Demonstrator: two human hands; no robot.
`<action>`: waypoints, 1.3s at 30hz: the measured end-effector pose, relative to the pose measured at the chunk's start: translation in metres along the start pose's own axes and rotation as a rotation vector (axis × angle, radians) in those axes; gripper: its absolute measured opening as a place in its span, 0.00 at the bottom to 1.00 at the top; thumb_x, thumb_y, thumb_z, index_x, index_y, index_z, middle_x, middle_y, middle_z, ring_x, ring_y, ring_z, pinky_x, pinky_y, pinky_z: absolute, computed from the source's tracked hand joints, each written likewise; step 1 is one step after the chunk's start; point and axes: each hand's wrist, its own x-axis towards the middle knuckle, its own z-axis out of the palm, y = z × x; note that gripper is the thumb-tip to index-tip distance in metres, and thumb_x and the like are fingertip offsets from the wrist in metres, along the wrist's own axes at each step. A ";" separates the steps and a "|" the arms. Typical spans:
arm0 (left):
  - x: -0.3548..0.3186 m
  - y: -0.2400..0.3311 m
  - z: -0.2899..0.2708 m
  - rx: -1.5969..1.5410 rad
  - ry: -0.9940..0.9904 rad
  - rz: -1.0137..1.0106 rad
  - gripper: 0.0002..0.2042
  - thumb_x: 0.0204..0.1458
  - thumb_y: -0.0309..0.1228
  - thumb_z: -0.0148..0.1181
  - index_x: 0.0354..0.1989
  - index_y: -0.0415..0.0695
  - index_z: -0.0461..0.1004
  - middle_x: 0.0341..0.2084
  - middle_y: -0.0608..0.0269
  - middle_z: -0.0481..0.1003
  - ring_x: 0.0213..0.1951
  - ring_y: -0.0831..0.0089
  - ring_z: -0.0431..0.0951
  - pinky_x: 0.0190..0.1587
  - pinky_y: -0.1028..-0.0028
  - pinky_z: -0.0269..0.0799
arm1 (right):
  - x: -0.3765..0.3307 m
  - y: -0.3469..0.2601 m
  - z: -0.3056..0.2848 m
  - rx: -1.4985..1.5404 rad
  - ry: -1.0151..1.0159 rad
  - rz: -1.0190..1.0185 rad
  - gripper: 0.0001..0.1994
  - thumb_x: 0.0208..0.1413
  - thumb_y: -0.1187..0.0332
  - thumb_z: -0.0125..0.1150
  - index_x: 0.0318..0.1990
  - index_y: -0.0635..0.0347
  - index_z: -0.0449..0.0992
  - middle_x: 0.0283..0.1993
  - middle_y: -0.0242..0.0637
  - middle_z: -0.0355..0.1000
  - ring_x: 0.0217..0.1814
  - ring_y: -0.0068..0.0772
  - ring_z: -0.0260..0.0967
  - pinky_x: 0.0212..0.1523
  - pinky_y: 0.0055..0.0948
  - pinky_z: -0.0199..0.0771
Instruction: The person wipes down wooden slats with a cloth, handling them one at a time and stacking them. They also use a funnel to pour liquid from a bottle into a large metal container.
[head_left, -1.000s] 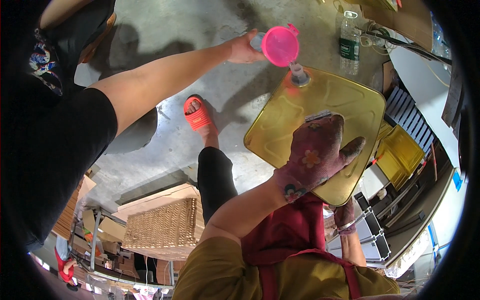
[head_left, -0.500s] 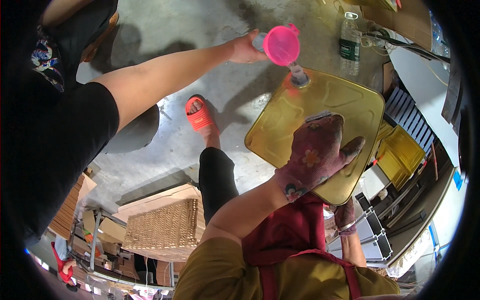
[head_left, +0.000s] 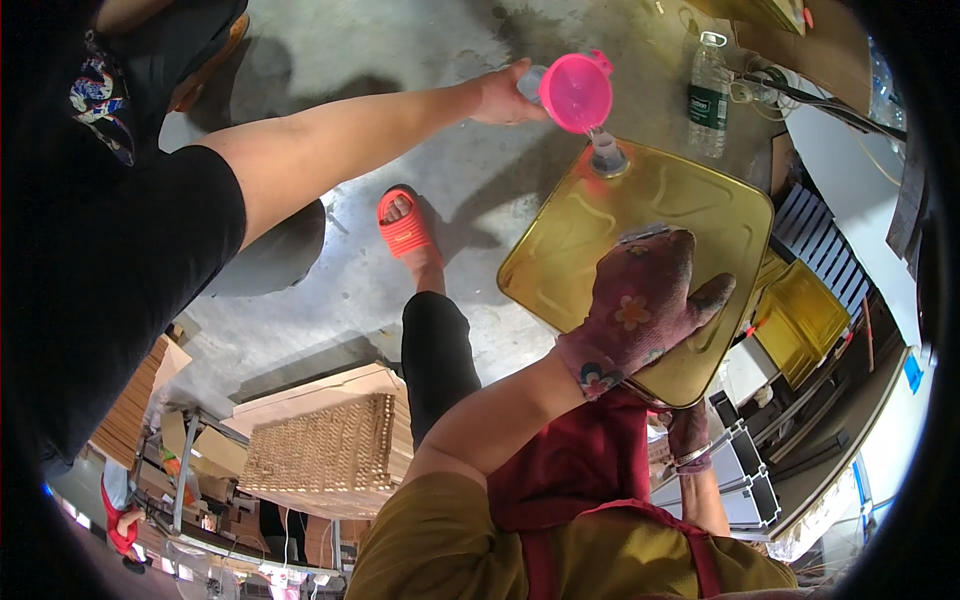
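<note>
The gloved left hand (head_left: 645, 295) lay over the golden tin (head_left: 560, 255), right of the frame's centre, its fingers together and thumb apart; whether they gripped anything could not be told. The gloved right hand (head_left: 690, 430) was at the tin's lower edge, its fingers mostly hidden (so its grip could not be told either). At the tin's top corner, a pink funnel (head_left: 577, 93) stood at the pale spout (head_left: 606, 148), beside a co-worker's hand (head_left: 508, 97). A plastic bottle (head_left: 708, 100) stood upper right.
</note>
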 end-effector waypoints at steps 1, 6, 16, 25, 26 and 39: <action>0.001 -0.001 0.000 0.003 0.001 0.002 0.18 0.46 0.44 0.65 0.28 0.39 0.71 0.21 0.51 0.74 0.26 0.54 0.76 0.30 0.61 0.72 | 0.001 0.001 -0.004 0.015 -0.024 0.004 0.26 0.64 0.45 0.45 0.62 0.51 0.65 0.52 0.26 0.71 0.46 0.19 0.69 0.32 0.18 0.64; 0.002 -0.001 0.002 0.008 -0.009 -0.020 0.19 0.46 0.45 0.65 0.28 0.39 0.71 0.20 0.52 0.74 0.25 0.54 0.76 0.29 0.61 0.72 | 0.006 0.007 -0.018 0.024 -0.048 -0.001 0.28 0.64 0.46 0.43 0.66 0.50 0.62 0.63 0.30 0.66 0.55 0.27 0.68 0.40 0.27 0.70; 0.002 -0.005 0.005 -0.015 0.048 -0.020 0.19 0.46 0.45 0.65 0.27 0.39 0.71 0.19 0.53 0.73 0.25 0.55 0.76 0.28 0.62 0.72 | 0.011 0.009 -0.037 -0.014 -0.022 0.050 0.27 0.65 0.48 0.43 0.67 0.49 0.60 0.68 0.32 0.60 0.65 0.36 0.62 0.54 0.44 0.70; -0.007 -0.008 0.015 -0.006 0.099 0.117 0.18 0.45 0.42 0.66 0.30 0.41 0.69 0.20 0.57 0.73 0.24 0.58 0.76 0.28 0.65 0.72 | 0.081 0.098 -0.078 -0.169 -0.140 -0.271 0.26 0.66 0.55 0.46 0.66 0.58 0.60 0.66 0.37 0.62 0.66 0.40 0.61 0.64 0.39 0.63; -0.010 -0.008 0.015 0.032 0.080 0.104 0.17 0.45 0.42 0.67 0.29 0.41 0.68 0.20 0.57 0.73 0.24 0.58 0.76 0.28 0.65 0.72 | 0.091 0.093 -0.061 -0.122 -0.150 -0.245 0.26 0.65 0.55 0.47 0.66 0.59 0.60 0.66 0.37 0.62 0.66 0.40 0.61 0.64 0.39 0.63; -0.048 -0.003 0.057 0.257 -0.039 0.146 0.17 0.46 0.42 0.66 0.29 0.40 0.69 0.23 0.54 0.72 0.29 0.54 0.75 0.31 0.62 0.71 | 0.170 0.069 0.037 0.100 -0.258 -0.208 0.26 0.64 0.59 0.49 0.65 0.62 0.60 0.65 0.42 0.63 0.66 0.42 0.61 0.64 0.39 0.62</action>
